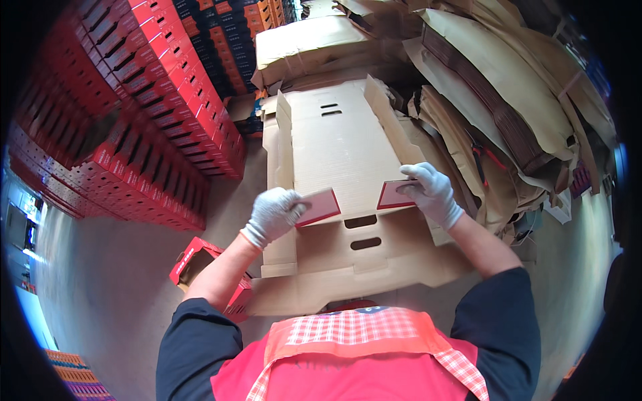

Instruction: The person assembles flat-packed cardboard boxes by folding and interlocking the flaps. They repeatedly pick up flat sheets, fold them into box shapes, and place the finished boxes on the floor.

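A large brown cardboard box blank point(338, 154) lies in front of me, its long sides partly raised and its near panel spread toward my body. My left hand point(273, 212), in a whitish knitted glove, pinches a pale pink, red-edged flap point(321, 207) at the blank's near left corner. At the near right corner my right hand point(431, 194), gloved alike, grips a matching red-edged flap point(393, 194). Both flaps tilt inward over the blank. Whether they are joined to it is hidden by my hands. Oval handle slots show at both ends of the blank.
Tall stacks of red boxes point(180, 67) rise at the left, with dark and orange boxes point(224, 40) behind. Stacked flat cardboard point(495, 87) leans at the right; red-handled pliers point(479, 160) rest there. An open red box point(194, 262) stands on the floor by my left forearm.
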`<state>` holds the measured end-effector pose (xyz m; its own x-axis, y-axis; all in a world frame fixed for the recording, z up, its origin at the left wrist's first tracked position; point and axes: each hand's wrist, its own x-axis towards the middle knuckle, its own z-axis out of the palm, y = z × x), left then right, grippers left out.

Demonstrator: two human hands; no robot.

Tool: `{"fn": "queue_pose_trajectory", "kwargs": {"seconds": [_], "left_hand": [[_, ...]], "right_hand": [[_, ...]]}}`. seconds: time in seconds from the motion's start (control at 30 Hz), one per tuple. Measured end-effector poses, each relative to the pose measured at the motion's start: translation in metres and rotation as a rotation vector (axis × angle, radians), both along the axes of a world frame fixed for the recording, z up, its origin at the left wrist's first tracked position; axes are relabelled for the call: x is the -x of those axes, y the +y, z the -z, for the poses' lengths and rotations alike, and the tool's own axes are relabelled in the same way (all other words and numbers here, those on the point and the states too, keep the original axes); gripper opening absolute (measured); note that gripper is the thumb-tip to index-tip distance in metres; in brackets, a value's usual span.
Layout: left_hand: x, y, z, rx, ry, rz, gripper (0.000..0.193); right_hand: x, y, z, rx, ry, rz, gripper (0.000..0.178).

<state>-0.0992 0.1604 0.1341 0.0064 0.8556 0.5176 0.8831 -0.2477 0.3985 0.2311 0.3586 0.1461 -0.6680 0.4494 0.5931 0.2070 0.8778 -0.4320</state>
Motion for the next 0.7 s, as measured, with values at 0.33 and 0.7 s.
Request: {"fn": "queue_pose_trajectory", "kwargs": {"seconds": [0.33,0.7], "left_hand": [[-0.07,-0.107,-0.037,1.469,-0.323,0.626,0.062],[-0.021,-0.062,0.075,0.53,-0.553,-0.459,0.077]], "right_hand": [[-0.028,-0.125,-0.035,0.686,-1.187,-0.888,0.041],[0.002,-0.024,0.087,0.482,-0.068,0.155,0.078]]}}
